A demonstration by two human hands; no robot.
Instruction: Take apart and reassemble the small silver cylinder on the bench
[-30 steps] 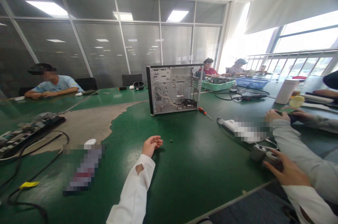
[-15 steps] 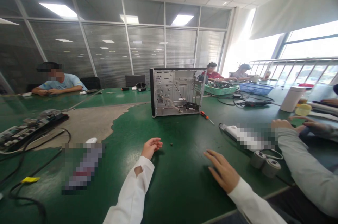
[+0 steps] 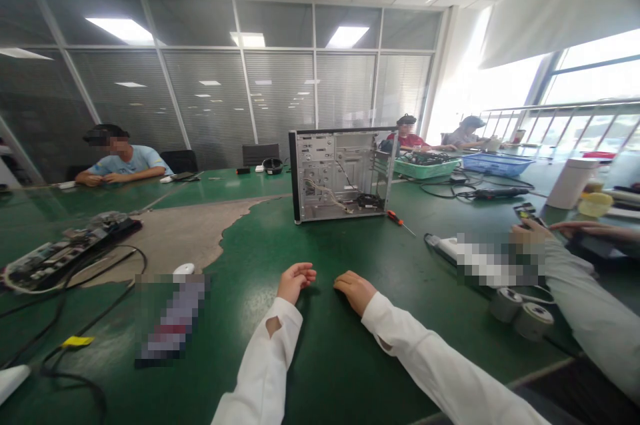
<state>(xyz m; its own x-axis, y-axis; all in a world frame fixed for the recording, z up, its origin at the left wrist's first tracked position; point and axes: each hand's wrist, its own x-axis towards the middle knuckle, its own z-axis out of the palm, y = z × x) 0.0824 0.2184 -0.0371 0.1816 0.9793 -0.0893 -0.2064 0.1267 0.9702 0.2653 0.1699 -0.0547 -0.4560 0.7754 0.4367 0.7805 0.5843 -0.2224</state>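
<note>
Head view: the person's 2 hands are near each other but apart, low over the green tabletop point(image 3: 320, 371), in front of an uncovered computer tower case point(image 3: 345, 178). The left hand point(image 3: 296, 283) is loosely curled, its fingers half bent and pointing right; nothing shows in its grasp. The right hand point(image 3: 356, 291) is narrow, fingers drawn together and angled down to the left toward the tabletop; whether anything lies between its fingertips, I cannot tell. Both arms wear white sleeves point(image 3: 265, 365).

The computer tower case stands upright beyond the hands, touched by neither, black front panel to the left, metal interior and loose cables facing the camera. An orange-and-black screwdriver point(image 3: 395, 217) lies just beside its lower right corner, shaft pointing right and toward the camera. Farther right, 2 grey metal cylinders point(image 3: 506, 305) stand side by side near a co-worker's grey sleeve point(image 3: 583, 308). Behind the case's right edge are 2 plastic baskets, 1 green point(image 3: 430, 171) and 1 blue point(image 3: 500, 165).
</note>
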